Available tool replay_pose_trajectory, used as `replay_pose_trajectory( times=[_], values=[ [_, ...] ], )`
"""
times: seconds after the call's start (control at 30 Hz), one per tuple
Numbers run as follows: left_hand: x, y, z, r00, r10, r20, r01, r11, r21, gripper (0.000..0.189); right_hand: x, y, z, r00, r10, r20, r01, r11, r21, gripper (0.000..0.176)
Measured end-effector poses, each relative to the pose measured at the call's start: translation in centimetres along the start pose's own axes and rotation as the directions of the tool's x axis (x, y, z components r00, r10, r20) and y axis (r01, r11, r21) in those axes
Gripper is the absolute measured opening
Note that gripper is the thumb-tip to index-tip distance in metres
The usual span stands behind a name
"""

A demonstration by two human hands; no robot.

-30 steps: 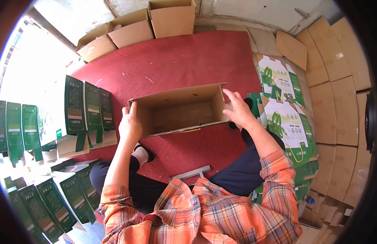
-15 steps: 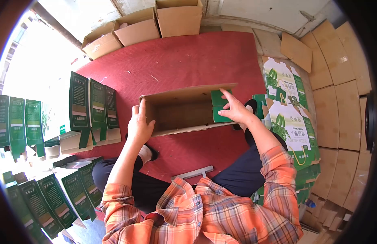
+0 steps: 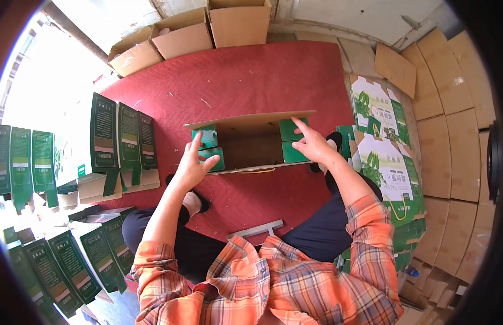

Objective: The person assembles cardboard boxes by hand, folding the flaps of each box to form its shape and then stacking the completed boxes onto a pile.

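An open carton (image 3: 249,149), brown inside, sits between my legs with green end flaps showing at both ends. At its left end, my left hand (image 3: 192,163) lies with its index finger and thumb spread over the two small left green flaps (image 3: 215,157). The two right green flaps (image 3: 289,131) are under the spread index finger and thumb of my right hand (image 3: 315,145). Both hands are open; some of their other fingers are hidden. A rope handle (image 3: 257,171) shows along the carton's near side.
Green cartons (image 3: 105,135) stand upright to my left, with more cartons (image 3: 72,262) nearer me. Flat printed cartons (image 3: 382,162) are stacked to my right beside brown boxes (image 3: 441,151). Three open brown boxes (image 3: 184,40) line the far edge of the red carpet (image 3: 251,81).
Green flaps now show at the carton's left end, under my left hand, which has shifted right and inward. My right hand has barely moved.
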State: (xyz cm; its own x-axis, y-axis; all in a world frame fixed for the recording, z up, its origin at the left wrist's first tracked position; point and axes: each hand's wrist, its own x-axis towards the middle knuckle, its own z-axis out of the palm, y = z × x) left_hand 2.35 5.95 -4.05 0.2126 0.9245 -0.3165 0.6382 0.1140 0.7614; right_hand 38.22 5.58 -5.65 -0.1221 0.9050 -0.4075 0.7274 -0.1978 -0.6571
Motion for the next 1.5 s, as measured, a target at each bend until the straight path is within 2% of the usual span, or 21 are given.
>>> replay_pose_trajectory(
  times=[0.07, 0.17, 0.23, 0.27, 0.3, 0.37, 0.4, 0.43, 0.47, 0.5, 0.57, 0.6, 0.63, 0.73, 0.83, 0.87, 0.97, 1.0, 1.1, 1.33, 1.5],
  values=[
    [0.5, -1.0, -0.4, 0.999, 0.007, 0.047, -0.008, 1.0, 0.019, 0.085, 0.4, 0.5, 0.0, 1.0, 0.004, 0.007, -0.004, 1.0, 0.012, 0.081],
    [0.4, -1.6, -1.6, 0.985, 0.001, 0.174, 0.013, 0.997, -0.078, 0.086, 0.4, 0.9, -0.4, 0.997, 0.043, 0.062, -0.058, 0.963, 0.264, 0.078],
    [0.4, -1.7, -3.0, 0.919, 0.022, 0.394, -0.005, 0.999, -0.044, 0.088, 0.4, 0.9, -1.0, 0.993, 0.026, 0.113, -0.061, 0.947, 0.314, 0.079],
    [0.2, -1.2, -2.9, 0.947, 0.035, 0.32, -0.065, 0.994, 0.082, 0.077, 0.2, 1.0, -1.3, 0.993, 0.029, 0.112, -0.063, 0.947, 0.316, 0.079],
    [0.4, -1.2, -2.5, 0.946, 0.036, 0.323, -0.066, 0.994, 0.082, 0.077, 0.1, 1.1, -1.6, 0.989, -0.014, 0.148, -0.035, 0.946, 0.322, 0.079],
    [1.3, -1.8, -1.4, 0.997, -0.01, 0.076, 0.01, 1.0, -0.005, 0.061, -0.2, 0.8, -1.8, 0.981, -0.057, 0.184, -0.006, 0.945, 0.327, 0.079],
    [1.6, -2.4, -0.6, 0.998, 0.06, -0.032, -0.058, 0.996, 0.061, 0.043, -0.6, 0.6, -1.5, 0.986, -0.037, 0.162, -0.01, 0.959, 0.283, 0.075],
    [1.9, -2.9, -0.2, 0.998, 0.06, -0.034, -0.058, 0.997, 0.058, 0.043, -0.7, 0.2, -1.3, 0.99, -0.019, 0.138, -0.015, 0.971, 0.237, 0.072],
    [2.1, -2.7, 0.1, 0.988, 0.11, -0.104, -0.087, 0.974, 0.21, 0.039, -0.8, -1.0, -1.3, 0.997, 0.026, 0.07, -0.022, 0.998, -0.053, 0.06],
    [2.3, -2.5, 0.6, 0.972, 0.169, -0.165, -0.1, 0.928, 0.36, 0.034, -0.6, -1.0, -0.9, 0.997, 0.026, 0.07, -0.022, 0.998, -0.054, 0.06],
    [2.2, -2.1, 1.7, 0.972, 0.14, -0.187, -0.056, 0.917, 0.396, 0.031, 0.2, -0.1, 0.8, 0.986, -0.059, -0.157, 0.009, 0.953, -0.303, 0.052],
    [2.1, -1.8, 2.3, 0.944, 0.266, -0.195, -0.126, 0.837, 0.532, 0.034, 0.5, -0.1, 1.8, 0.953, -0.165, -0.253, 0.053, 0.915, -0.4, 0.035],
    [1.9, -1.6, 2.8, 0.903, 0.388, -0.182, -0.181, 0.731, 0.658, 0.037, 0.6, 0.1, 2.2, 0.953, -0.165, -0.253, 0.052, 0.915, -0.399, 0.035],
    [0.3, 0.0, 4.0, 0.876, 0.482, 0.021, -0.37, 0.642, 0.671, 0.074, 0.6, -1.1, 3.0, 0.886, -0.285, -0.366, 0.086, 0.875, -0.476, 0.016],
    [-0.2, -0.4, 5.0, 0.895, 0.435, 0.102, -0.374, 0.602, 0.705, 0.095, 0.7, -0.2, 4.0, 0.845, -0.456, -0.281, 0.246, 0.796, -0.553, 0.018],
    [0.0, -0.8, 5.1, 0.903, 0.411, 0.128, -0.363, 0.568, 0.739, 0.096, 0.1, -0.7, 4.2, 0.906, -0.37, -0.206, 0.204, 0.808, -0.553, 0.035],
    [0.5, -0.8, 5.2, 0.906, 0.398, 0.146, -0.362, 0.547, 0.755, 0.096, -2.0, -2.3, 4.4, 0.901, -0.422, -0.101, 0.295, 0.765, -0.572, 0.056],
    [0.6, -0.9, 5.2, 0.909, 0.392, 0.142, -0.362, 0.571, 0.736, 0.093, -2.1, -2.3, 4.6, 0.922, -0.386, -0.04, 0.275, 0.723, -0.633, 0.078],
    [0.9, -0.7, 5.3, 0.912, 0.392, 0.123, -0.359, 0.612, 0.705, 0.087, -1.8, -1.8, 5.4, 0.91, -0.412, -0.035, 0.252, 0.619, -0.743, 0.079],
    [1.7, -1.0, 5.0, 0.903, 0.413, 0.118, -0.392, 0.68, 0.619, 0.08, -0.8, -1.2, 5.4, 0.904, -0.427, -0.008, 0.307, 0.662, -0.684, 0.064],
    [2.1, -1.4, 4.9, 0.901, 0.413, 0.133, -0.409, 0.71, 0.573, 0.085, -0.3, -0.3, 5.4, 0.903, -0.429, 0.003, 0.334, 0.699, -0.633, 0.074]
  ],
)
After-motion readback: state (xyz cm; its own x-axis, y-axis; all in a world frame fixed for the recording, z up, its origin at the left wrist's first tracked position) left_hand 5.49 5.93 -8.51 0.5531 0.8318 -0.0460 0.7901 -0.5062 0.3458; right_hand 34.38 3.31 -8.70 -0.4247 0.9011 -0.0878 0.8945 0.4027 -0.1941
